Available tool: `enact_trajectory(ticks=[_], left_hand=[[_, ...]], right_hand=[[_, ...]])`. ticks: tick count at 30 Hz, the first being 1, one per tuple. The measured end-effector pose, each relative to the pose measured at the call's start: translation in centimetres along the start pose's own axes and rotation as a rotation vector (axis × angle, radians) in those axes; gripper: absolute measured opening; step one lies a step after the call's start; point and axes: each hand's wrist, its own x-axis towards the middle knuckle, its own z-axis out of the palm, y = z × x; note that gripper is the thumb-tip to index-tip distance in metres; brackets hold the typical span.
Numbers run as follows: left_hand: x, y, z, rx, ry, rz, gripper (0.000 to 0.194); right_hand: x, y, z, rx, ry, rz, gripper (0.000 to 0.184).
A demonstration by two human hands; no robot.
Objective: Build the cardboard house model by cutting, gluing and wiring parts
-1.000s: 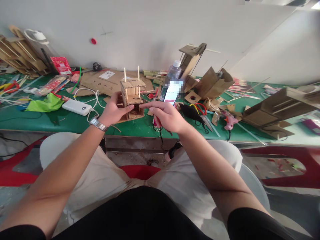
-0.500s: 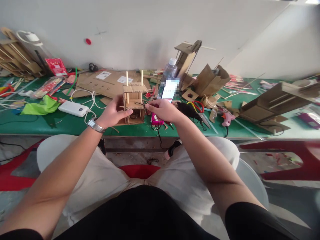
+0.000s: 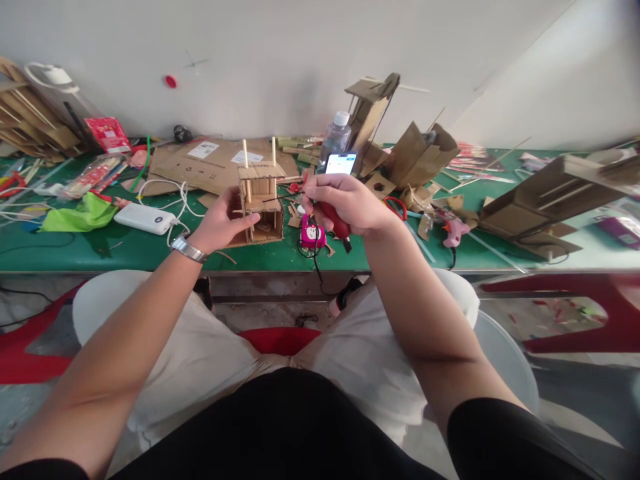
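Note:
My left hand is closed around the left side of a small cardboard model. Two wooden sticks poke up through the model's top, and its front is open. My right hand is to the right of the model with its fingers curled round a red-handled tool. The tool's dark end points down toward me; its exact kind is hidden by the fingers. A thin dark strand runs from my right fingertips to the model's opening. Below lies a pink tape measure with a black cord beside it.
A lit phone leans near a clear bottle. Right of my hand are a pink glue gun and larger cardboard structures. A white power bank and green cloth lie left. Flat cardboard sits behind.
My right hand has drawn up and away from the model's front, and the red-handled tool now shows in it. My left hand stays on the model, and the phone's screen display has changed.

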Motion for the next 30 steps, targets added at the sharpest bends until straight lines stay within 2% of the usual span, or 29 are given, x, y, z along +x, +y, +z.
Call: enact_trajectory(ticks=[8,17,25,30], left_hand=[[0.2,-0.9,-0.2,0.044,-0.01,0.02,0.077],[0.3,-1.4,-0.3,0.065,-0.032,0.045,0.083],[0.2,-1.7,-0.2,0.082,-0.04,0.049,0.081],[0.1,-1.4,-0.1,0.092,-0.081,0.057,0.081]], right_hand=[[-0.7,-1.5,-0.7,0.158,0.024,-0.098,0.033],[-2.4,-4.2,-0.6,0.163,0.104,-0.167,0.038],[-3.0,-5.6,0.2,0.222,0.086,-0.25,0.03],[-3.4,-6.2,0.8,0.314,0.131,-0.288,0.022]])
